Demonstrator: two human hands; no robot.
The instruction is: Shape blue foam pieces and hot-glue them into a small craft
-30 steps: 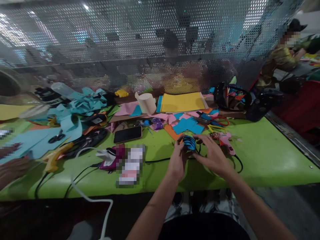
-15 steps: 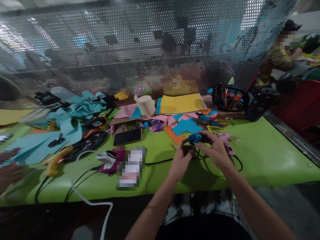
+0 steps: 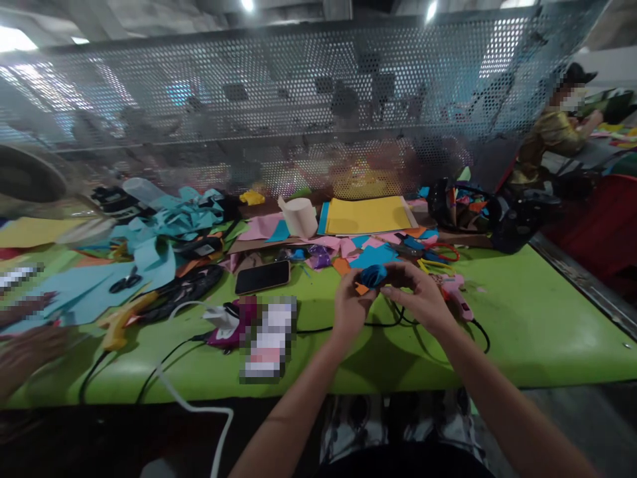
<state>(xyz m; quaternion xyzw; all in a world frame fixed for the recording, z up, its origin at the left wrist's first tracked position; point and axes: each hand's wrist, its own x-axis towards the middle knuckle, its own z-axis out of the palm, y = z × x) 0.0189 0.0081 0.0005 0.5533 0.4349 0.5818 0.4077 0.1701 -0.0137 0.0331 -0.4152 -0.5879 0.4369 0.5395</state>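
Observation:
Both my hands hold a small blue folded paper piece (image 3: 373, 274) with an orange bit under it, just above the green table (image 3: 522, 318). My left hand (image 3: 351, 307) pinches it from the left with closed fingers. My right hand (image 3: 418, 295) grips it from the right, fingers curled over its top. A pink glue gun (image 3: 455, 294) with a black cord lies just right of my hands.
A phone (image 3: 263, 276) lies left of my hands, a yellow glue gun (image 3: 122, 320) and cables farther left. Coloured paper scraps, a yellow sheet stack (image 3: 368, 214), a tape roll (image 3: 300, 216), scissors and a black basket (image 3: 462, 202) fill the back. Perforated metal screen behind; another person sits far right.
My hands lifted the blue paper piece off the table and turned it; it now sits pinched between both hands. The view shifted slightly right and down.

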